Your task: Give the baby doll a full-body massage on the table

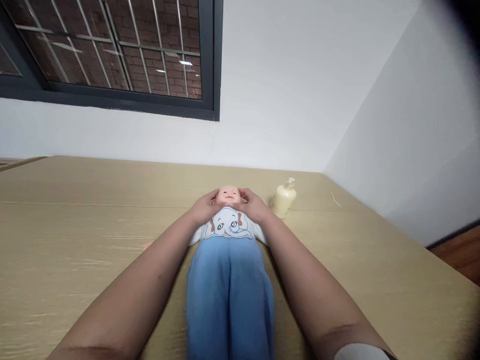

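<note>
A baby doll (229, 192) lies on its back on the table, its head at the far end and its legs toward me. It wears a white top with an elephant face (228, 225) on the chest and long blue trousers (229, 295). My left hand (205, 207) cups the left side of the doll's head, and my right hand (254, 205) cups the right side. Both thumbs meet near the doll's chin. Most of my fingers are hidden behind the head. Part of a doll's hand (147, 245) shows beside my left forearm.
A pale yellow pump bottle (284, 199) stands upright just right of my right hand. Farther right, a thin pale strip (335, 199) lies on the wooden table (75, 225). White walls meet at the table's back right corner, with a barred window (123, 50) at upper left.
</note>
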Tool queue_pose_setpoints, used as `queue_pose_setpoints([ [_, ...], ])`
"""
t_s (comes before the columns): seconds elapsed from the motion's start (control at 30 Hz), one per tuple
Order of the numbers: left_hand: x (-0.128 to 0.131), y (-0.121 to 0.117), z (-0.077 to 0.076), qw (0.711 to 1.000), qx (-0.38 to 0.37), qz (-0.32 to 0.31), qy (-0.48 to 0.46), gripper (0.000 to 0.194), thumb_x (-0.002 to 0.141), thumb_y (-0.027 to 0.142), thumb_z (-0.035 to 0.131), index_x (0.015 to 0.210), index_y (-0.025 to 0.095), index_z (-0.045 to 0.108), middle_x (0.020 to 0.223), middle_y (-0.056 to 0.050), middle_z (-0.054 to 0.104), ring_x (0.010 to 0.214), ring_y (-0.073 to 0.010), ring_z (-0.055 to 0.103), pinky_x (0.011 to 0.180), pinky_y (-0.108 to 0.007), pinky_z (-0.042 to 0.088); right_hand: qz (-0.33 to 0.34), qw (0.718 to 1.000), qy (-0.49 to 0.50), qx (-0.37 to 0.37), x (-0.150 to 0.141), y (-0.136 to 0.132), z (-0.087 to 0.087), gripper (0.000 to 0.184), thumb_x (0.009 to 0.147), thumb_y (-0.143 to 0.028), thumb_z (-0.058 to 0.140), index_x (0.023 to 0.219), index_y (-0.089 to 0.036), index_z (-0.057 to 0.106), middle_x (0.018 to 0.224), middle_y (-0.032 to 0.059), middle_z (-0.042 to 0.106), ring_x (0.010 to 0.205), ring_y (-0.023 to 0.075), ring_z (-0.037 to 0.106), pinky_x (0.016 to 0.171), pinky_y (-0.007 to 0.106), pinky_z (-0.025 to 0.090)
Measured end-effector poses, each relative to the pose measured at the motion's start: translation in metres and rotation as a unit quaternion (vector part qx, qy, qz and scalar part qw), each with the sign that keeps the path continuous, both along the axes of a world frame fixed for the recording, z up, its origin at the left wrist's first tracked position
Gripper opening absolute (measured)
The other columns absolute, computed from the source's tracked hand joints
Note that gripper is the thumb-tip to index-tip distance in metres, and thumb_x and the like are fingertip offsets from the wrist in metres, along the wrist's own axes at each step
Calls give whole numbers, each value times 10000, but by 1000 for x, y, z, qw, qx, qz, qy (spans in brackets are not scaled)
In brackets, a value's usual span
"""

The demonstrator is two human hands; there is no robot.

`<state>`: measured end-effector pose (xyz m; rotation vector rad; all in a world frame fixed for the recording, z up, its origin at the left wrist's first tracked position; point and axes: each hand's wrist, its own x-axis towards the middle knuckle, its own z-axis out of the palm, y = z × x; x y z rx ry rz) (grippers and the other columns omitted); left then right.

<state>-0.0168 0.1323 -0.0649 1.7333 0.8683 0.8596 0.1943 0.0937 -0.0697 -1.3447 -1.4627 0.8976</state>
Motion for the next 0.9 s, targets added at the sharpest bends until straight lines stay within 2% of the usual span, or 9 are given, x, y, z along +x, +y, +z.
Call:
queue_pose_setpoints([
  [0.13, -2, 4, -5, 998, -25, -19, -47, 647, 769, 487, 799, 1328, 211, 625, 1283, -116, 692, 1170, -363, 642, 946, -435, 527, 52, 998, 24, 21, 2, -3, 2, 671, 742, -486, 826, 1340, -266, 617, 1371, 69, 653, 1264, 284, 614, 1072, 434, 494],
  [0.23, -2, 5, -10, 986, -95, -59, -124, 696, 745, 454, 831, 1347, 181, 611, 1342, -151, 651, 1188, -378, 630, 952, -455, 521, 91, 994, 63, 12, 6, 0, -2, 602, 814, -533, 745, 1351, -290, 622, 1364, 47, 662, 1252, 273, 627, 1071, 444, 493],
  [0.33, 0, 5, -12, 964, -167, -63, -195, 683, 729, 427, 844, 1315, 147, 631, 1343, -183, 642, 1169, -367, 642, 962, -460, 519, 73, 994, 79, 9, 9, 6, -7, 569, 872, -575, 651, 1339, -250, 635, 1369, 68, 658, 1264, 268, 618, 1095, 463, 466],
  [0.43, 1, 3, -10, 957, -189, -44, -215, 617, 763, 466, 812, 1257, 128, 661, 1270, -199, 679, 1097, -350, 675, 925, -458, 536, 67, 995, 71, 19, 9, 6, -7, 554, 874, -575, 652, 1319, -247, 651, 1411, 67, 627, 1320, 262, 572, 1133, 447, 427],
  [0.5, 1, 2, -7, 971, -156, -45, -177, 623, 757, 475, 821, 1259, 140, 661, 1241, -184, 696, 1085, -352, 678, 894, -441, 545, 63, 996, 58, 23, 7, 3, -3, 595, 820, -554, 732, 1330, -262, 638, 1421, 60, 619, 1326, 265, 566, 1131, 430, 432],
  [0.63, 2, 2, -3, 997, -50, -15, -51, 667, 718, 463, 848, 1297, 201, 644, 1230, -125, 712, 1141, -364, 656, 869, -402, 553, 22, 1000, 14, -1, 1, -3, 2, 775, 691, -518, 857, 1366, -263, 575, 1362, 95, 655, 1206, 289, 651, 1005, 434, 542],
  [0.73, 2, 3, -3, 999, -32, -4, -24, 670, 725, 470, 829, 1312, 210, 636, 1235, -116, 713, 1137, -361, 661, 861, -396, 559, 7, 1000, -9, -9, -2, -2, 2, 771, 674, -520, 867, 1340, -266, 572, 1302, 103, 686, 1124, 288, 692, 927, 433, 584],
  [0.9, 0, 5, -3, 1000, 1, -7, -2, 634, 743, 486, 803, 1293, 209, 651, 1233, -112, 716, 1131, -352, 663, 869, -394, 553, 31, 1000, -3, 0, -2, -2, 4, 704, 712, -477, 848, 1332, -270, 587, 1276, 88, 701, 1115, 275, 696, 934, 428, 584],
])
